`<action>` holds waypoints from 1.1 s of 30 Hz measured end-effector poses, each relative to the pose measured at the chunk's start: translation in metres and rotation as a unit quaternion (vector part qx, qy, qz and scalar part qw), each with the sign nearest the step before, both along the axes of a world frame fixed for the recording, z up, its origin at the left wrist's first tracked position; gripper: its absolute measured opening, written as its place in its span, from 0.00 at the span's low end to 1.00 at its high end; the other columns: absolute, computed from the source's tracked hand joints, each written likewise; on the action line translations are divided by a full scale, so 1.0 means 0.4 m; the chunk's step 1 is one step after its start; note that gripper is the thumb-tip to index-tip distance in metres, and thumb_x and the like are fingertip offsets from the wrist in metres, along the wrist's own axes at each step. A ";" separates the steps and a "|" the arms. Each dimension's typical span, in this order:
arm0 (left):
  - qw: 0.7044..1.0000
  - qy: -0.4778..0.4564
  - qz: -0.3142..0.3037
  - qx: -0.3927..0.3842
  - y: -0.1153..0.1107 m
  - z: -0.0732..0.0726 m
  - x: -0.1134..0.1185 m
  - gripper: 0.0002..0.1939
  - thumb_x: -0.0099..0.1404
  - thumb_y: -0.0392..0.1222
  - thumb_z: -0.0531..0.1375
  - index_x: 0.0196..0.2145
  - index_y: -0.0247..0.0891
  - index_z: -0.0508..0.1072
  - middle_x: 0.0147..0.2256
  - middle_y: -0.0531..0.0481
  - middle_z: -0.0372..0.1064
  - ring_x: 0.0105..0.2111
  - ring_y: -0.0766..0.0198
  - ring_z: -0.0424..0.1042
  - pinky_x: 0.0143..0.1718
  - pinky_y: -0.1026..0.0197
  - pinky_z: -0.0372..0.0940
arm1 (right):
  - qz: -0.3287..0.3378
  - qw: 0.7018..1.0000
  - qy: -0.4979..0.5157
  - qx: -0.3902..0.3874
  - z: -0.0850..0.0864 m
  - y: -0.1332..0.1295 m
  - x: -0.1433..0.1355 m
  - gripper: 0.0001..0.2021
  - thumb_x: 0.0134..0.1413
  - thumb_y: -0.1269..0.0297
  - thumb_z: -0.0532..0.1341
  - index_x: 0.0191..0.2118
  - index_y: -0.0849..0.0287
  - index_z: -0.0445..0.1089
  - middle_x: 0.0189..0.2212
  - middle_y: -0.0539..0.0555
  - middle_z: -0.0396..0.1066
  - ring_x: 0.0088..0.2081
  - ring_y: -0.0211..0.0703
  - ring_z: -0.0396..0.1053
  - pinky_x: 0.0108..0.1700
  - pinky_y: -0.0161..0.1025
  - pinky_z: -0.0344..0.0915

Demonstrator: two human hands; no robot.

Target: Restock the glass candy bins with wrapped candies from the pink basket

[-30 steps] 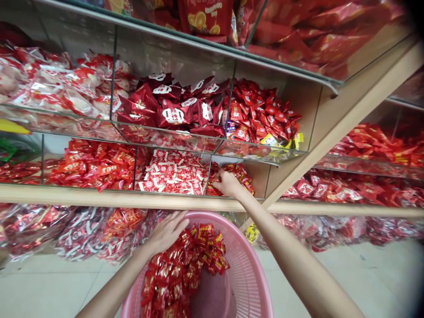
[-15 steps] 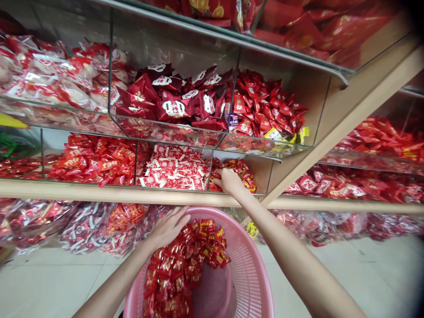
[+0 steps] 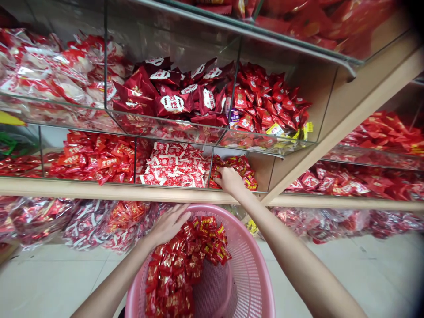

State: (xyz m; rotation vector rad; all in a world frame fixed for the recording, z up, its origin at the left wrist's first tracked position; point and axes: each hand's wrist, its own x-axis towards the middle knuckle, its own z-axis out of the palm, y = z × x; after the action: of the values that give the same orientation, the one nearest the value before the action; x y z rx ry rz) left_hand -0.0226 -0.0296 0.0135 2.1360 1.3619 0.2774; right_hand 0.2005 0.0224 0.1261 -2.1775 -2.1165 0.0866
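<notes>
My right hand (image 3: 231, 180) is down in a small glass-fronted bin at the lower right of the shelf. Its fingers curl closed among red-and-yellow wrapped candies (image 3: 247, 170); the fingertips are partly hidden. Over the upper left rim of a pink plastic basket (image 3: 255, 265) lies my left hand (image 3: 169, 225), open, fingers stretched out. Inside the basket, red wrapped candies (image 3: 172, 269) are heaped along the left side, with red-and-yellow ones (image 3: 215, 243) near the top.
Beside the bin lie white-and-red wrapped candies (image 3: 177, 165) and red packets (image 3: 99, 157). Above them, glass bins hold dark red packets (image 3: 174, 102) and small red packets (image 3: 265, 99). A wooden post (image 3: 331, 128) slants at the right. Bagged candies (image 3: 89, 223) sit under the shelf edge (image 3: 82, 190).
The view has shifted slightly. My right hand stays at the candies in the bin, and my left hand stays stretched over the basket rim.
</notes>
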 end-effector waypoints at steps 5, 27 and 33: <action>1.000 -0.008 -0.004 0.002 -0.002 0.004 0.000 0.30 0.63 0.62 0.37 0.60 0.52 0.47 0.61 0.56 0.46 0.61 0.58 0.45 0.59 0.51 0.44 | 0.028 0.996 0.086 0.026 -0.001 0.015 0.038 0.13 0.50 0.58 0.57 0.37 0.60 0.72 0.31 0.57 0.72 0.36 0.47 0.68 0.36 0.36 0.59; 1.000 0.017 0.002 0.017 -0.003 0.004 0.008 0.30 0.63 0.62 0.37 0.60 0.54 0.47 0.61 0.57 0.47 0.61 0.57 0.46 0.58 0.52 0.46 | 0.173 0.968 0.131 -0.124 -0.254 -0.422 0.079 0.08 0.53 0.65 0.56 0.39 0.55 0.68 0.36 0.54 0.69 0.37 0.45 0.68 0.35 0.37 0.61; 1.000 0.017 -0.003 0.021 -0.008 0.012 0.012 0.30 0.63 0.61 0.37 0.60 0.52 0.47 0.61 0.56 0.48 0.61 0.59 0.46 0.59 0.52 0.45 | 0.177 0.980 -0.052 -0.074 -0.323 -0.431 0.077 0.09 0.50 0.73 0.58 0.38 0.57 0.68 0.35 0.57 0.70 0.37 0.47 0.69 0.36 0.39 0.62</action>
State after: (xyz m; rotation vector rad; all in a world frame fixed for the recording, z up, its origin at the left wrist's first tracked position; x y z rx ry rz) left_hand -0.0179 -0.0328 0.0184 2.1882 1.3805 0.2701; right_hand 0.2313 -0.1499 -0.0030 -1.8867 -2.6137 0.1670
